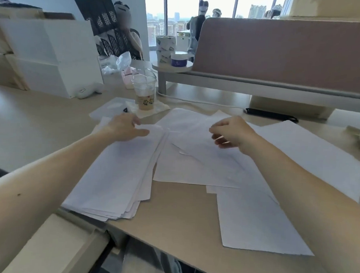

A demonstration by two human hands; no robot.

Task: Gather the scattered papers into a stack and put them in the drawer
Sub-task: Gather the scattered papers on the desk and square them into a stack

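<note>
A blurred seated figure sits at upper left. The white drawer cabinet at lower left is cut off by the frame's edge. The right hand hides the loose white paper sheets beneath it; whether it pinches one is unclear.

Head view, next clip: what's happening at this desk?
A person is gathering loose white sheets on a desk. The left hand rests flat on a partly squared stack. The right hand hovers, fingers curled, over overlapping loose sheets still spread to the right. A plastic cup stands behind. Nothing is in a drawer yet.
</note>
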